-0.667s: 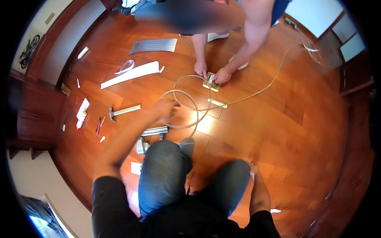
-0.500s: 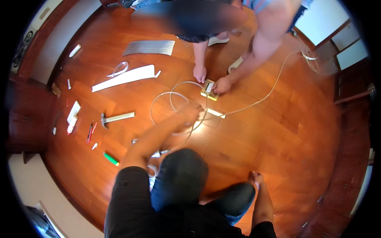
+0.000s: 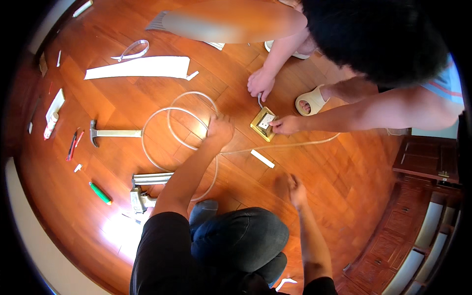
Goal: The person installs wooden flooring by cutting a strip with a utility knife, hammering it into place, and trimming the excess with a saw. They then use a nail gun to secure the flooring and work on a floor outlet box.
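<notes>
My left hand (image 3: 221, 130) is closed at the loops of a pale, thin hose (image 3: 162, 110) that lies coiled on the wooden floor; the fingers appear curled round it. Over the floor to the right, my right hand (image 3: 296, 191) hangs with its fingers curled in, and nothing shows in it. A white strip (image 3: 262, 159) lies between my hands. Farther off, a co-worker's hand (image 3: 285, 125) touches the white socket in a brass floor box (image 3: 263, 124). The co-worker's other hand (image 3: 261, 82) holds a short grey cord running to that box.
Left of the hose lie a hammer (image 3: 118, 133), a silver nail gun (image 3: 139, 199), a green-handled tool (image 3: 100, 193), a red cutter (image 3: 72, 146) and a small white bottle (image 3: 50, 126). White sheet material (image 3: 140, 67) lies beyond. Wooden cabinets (image 3: 393, 226) line the right side.
My view has shifted. My right hand has risen from beside my knee and moved forward. The co-worker leans farther right, and one of their hands now lifts a cord by the floor box.
</notes>
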`<state>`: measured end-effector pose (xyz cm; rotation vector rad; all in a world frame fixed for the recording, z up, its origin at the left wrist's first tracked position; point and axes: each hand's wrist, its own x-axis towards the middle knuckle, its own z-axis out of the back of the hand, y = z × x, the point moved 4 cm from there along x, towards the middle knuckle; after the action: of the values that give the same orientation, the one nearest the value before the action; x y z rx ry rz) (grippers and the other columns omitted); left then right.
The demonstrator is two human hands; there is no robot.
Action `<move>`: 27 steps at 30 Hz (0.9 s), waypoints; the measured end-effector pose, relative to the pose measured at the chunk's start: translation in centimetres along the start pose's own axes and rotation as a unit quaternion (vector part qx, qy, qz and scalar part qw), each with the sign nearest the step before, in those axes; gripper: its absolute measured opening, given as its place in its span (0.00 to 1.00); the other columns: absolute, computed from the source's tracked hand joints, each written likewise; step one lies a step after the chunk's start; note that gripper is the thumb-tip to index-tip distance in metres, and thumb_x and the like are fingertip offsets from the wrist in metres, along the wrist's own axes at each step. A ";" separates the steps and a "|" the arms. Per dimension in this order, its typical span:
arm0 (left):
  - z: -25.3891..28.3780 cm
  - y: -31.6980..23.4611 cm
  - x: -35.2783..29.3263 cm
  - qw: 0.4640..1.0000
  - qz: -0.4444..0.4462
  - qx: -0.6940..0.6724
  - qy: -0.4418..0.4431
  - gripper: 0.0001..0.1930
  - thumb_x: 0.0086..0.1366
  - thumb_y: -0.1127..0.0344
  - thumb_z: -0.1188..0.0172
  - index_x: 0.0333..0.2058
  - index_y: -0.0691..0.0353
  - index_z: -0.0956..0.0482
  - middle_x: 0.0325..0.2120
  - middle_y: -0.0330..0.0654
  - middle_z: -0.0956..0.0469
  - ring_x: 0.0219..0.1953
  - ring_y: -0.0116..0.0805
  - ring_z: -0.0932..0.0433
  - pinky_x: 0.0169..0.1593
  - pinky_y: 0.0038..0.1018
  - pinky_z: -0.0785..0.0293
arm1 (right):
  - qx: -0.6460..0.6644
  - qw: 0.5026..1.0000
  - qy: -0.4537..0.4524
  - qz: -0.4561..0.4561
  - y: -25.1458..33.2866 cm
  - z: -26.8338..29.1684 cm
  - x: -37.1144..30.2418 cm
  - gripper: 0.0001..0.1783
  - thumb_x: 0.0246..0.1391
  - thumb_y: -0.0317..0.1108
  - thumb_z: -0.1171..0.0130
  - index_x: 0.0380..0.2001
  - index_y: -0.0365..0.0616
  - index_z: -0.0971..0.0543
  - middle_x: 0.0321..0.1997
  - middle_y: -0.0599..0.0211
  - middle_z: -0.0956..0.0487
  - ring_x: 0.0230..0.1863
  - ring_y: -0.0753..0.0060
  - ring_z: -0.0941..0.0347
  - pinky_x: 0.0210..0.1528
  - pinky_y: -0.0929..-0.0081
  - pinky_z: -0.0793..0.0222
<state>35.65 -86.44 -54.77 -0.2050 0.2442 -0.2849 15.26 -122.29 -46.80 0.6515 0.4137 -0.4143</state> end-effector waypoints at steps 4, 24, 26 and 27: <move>1.2 -0.7 6.3 0.965 0.086 -0.229 0.095 0.21 0.70 0.51 0.45 0.49 0.61 0.16 0.54 0.48 0.21 0.64 0.47 0.29 0.67 0.52 0.37 | -0.046 0.989 -0.035 0.135 11.6 -4.8 5.7 0.28 0.69 0.38 0.44 0.67 0.35 0.30 0.72 0.42 0.33 0.72 0.41 0.36 0.74 0.58 0.40; 1.2 -4.5 12.1 0.965 0.097 -0.225 0.094 0.15 0.63 0.52 0.31 0.47 0.45 0.13 0.56 0.45 0.25 0.64 0.47 0.32 0.64 0.44 0.36 | -0.104 0.965 -0.093 0.221 17.3 -8.2 15.0 0.41 0.65 0.32 0.42 0.74 0.30 0.47 0.79 0.37 0.45 0.77 0.37 0.47 0.78 0.53 0.49; 1.2 -4.4 12.1 0.965 0.091 -0.232 0.084 0.14 0.63 0.52 0.31 0.46 0.46 0.14 0.55 0.45 0.25 0.63 0.47 0.32 0.63 0.45 0.36 | -0.134 0.966 -0.080 0.204 17.7 -8.5 15.1 0.40 0.66 0.33 0.43 0.74 0.29 0.47 0.79 0.37 0.46 0.77 0.36 0.47 0.78 0.53 0.49; 1.2 -4.4 12.1 0.958 0.086 -0.260 0.079 0.13 0.63 0.54 0.30 0.45 0.46 0.14 0.52 0.44 0.24 0.61 0.46 0.30 0.61 0.45 0.35 | -0.116 0.972 -0.076 0.190 17.7 -8.6 15.2 0.39 0.66 0.34 0.43 0.73 0.28 0.45 0.79 0.36 0.46 0.77 0.36 0.47 0.78 0.53 0.48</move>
<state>46.11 -93.97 -55.10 -0.6809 0.4914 -0.0578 34.66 -107.53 -51.77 0.4530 0.1807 -0.0485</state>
